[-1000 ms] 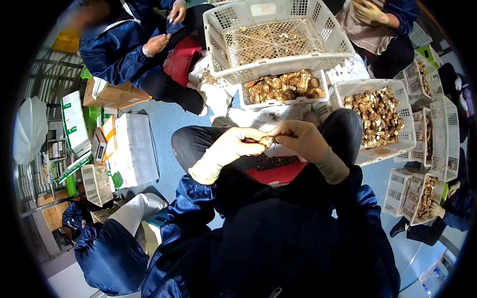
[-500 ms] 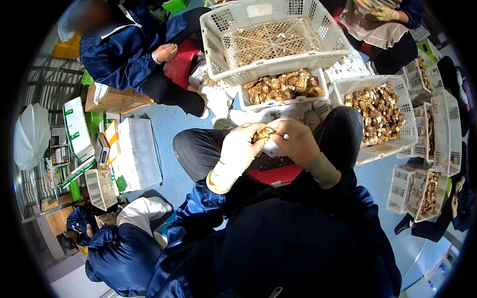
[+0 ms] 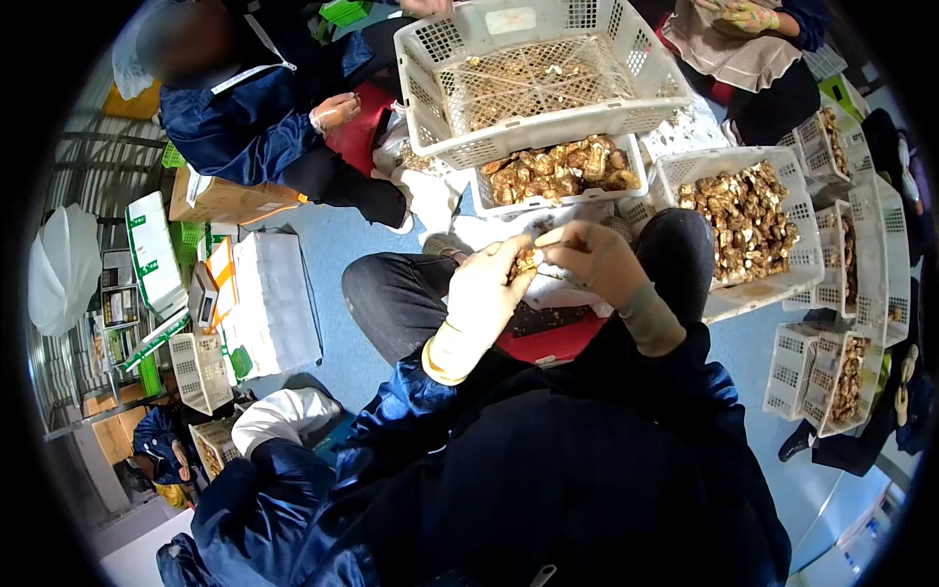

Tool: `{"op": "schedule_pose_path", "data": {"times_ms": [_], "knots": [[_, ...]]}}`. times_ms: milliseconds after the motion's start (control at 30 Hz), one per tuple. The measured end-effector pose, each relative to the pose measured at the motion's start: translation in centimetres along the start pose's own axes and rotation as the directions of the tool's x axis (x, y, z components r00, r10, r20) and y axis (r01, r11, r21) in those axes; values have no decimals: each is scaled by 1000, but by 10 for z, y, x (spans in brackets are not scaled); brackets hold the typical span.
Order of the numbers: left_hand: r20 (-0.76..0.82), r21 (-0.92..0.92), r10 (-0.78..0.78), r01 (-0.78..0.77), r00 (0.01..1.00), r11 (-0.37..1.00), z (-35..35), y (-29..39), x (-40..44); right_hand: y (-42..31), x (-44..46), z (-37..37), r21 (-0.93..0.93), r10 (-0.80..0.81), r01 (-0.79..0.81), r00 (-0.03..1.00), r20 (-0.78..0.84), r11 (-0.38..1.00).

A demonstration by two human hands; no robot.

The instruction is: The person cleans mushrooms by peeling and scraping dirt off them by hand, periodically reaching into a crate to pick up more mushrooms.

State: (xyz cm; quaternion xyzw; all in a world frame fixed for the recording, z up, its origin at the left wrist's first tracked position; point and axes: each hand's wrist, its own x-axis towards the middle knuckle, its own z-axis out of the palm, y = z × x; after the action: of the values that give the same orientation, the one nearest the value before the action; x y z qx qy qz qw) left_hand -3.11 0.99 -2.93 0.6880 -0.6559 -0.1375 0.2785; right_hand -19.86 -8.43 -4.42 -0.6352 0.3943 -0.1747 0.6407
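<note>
My left hand (image 3: 482,293), in a pale glove, pinches a small brown mushroom (image 3: 526,262) between thumb and fingers above my lap. Close beside it, my gloved right hand (image 3: 604,272) has its fingers bent together, their tips near the mushroom. Anything small within the right fingers is hidden, and that hand is a little blurred. Ahead of both hands stands a white tray (image 3: 476,199) heaped with brown mushrooms (image 3: 562,168).
A large white perforated crate (image 3: 430,142) rests above the tray. Another crate (image 3: 804,230) of mushrooms stands right of my knee. Below my hands is a red surface (image 3: 553,342). Co-workers sit ahead and at left; white boxes (image 3: 274,303) stand on the blue floor.
My right hand has drawn slightly away from the left and turned, its fingers more curled. My left hand has shifted slightly right, still holding the mushroom. Another person's hand appears behind the large crate.
</note>
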Motion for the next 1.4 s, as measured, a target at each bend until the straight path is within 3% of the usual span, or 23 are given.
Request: {"op": "schedule_pose_path", "data": {"times_ms": [33, 100, 200, 233, 300, 333, 400, 433, 533, 633, 733, 800, 867, 933, 1033, 1133, 1233, 1300, 1333, 1400], "knots": [[-11, 41, -14, 14, 1000, 999, 2, 4, 0, 11, 2, 6, -8, -87, 87, 996, -29, 996], [6, 84, -11, 10, 1000, 996, 5, 5, 1, 6, -1, 8, -66, -52, 47, 996, -73, 997], [56, -165, -98, 106, 994, 981, 0, 6, 2, 3, -5, 12, -80, -84, 74, 987, -134, 994], [136, -479, -182, 225, 974, 848, 4, 1, 0, 4, -5, 12, -74, -111, 100, 982, -154, 992], [346, -869, -245, 408, 906, 280, 11, -10, -3, 4, -8, 13, -10, -195, 195, 971, -136, 981], [590, -807, -68, 586, 804, -77, -3, -19, -6, 2, -8, 14, 23, -239, 243, 963, -129, 970], [669, -713, 45, 657, 742, -245, -13, -8, -5, -5, -12, 14, 10, -270, 271, 961, -54, 963], [704, -691, 10, 687, 711, -225, -3, -23, -13, -9, -13, 13, 4, -282, 282, 959, -17, 959], [672, -734, -45, 657, 739, -171, 2, -23, -16, -14, -17, 8, -37, -291, 292, 956, 23, 956], [648, -761, -29, 647, 761, -48, 2, -30, -17, -27, -25, 7, 38, -215, 212, 973, 87, 976], [626, -754, -9, 608, 780, 249, -5, -30, -14, -13, -15, 6, -128, -486, 502, 863, 137, 855], [635, -730, 27, 588, 772, 350, -11, -32, -15, -28, -22, 0, 19, -121, 119, 979, 166, 993], [624, -733, 59, 558, 779, 388, -20, -29, -12, -29, -22, 0, 124, -16, -10, 979, 205, 992], [595, -750, 75, 519, 800, 411, -20, -30, -11, -11, -17, 4, 202, -179, 138, 963, 203, 970], [543, -779, 99, 456, 834, 430, -17, -29, -9, -5, -14, 7, -95, -447, 464, 880, 162, 881], [548, -778, 101, 462, 830, 426, -17, -28, -8, -15, -18, 5, 51, -41, 36, 995, 89, 998], [539, -754, 34, 463, 842, 465, -19, -20, -8, -23, -21, 4, 157, -16, -3, 993, 120, 988], [593, -668, -74, 541, 802, 510, -25, -12, -7, -10, -17, 13, 32, -250, 249, 968, 37, 968], [554, -618, -119, 503, 824, 604, -25, -9, -6, -4, -16, 16, -39, -365, 365, 931, 5, 930], [460, -482, -197, 430, 866, 764, -23, -2, -8, -2, -19, 18, -53, -248, 246, 968, -38, 968]]}}
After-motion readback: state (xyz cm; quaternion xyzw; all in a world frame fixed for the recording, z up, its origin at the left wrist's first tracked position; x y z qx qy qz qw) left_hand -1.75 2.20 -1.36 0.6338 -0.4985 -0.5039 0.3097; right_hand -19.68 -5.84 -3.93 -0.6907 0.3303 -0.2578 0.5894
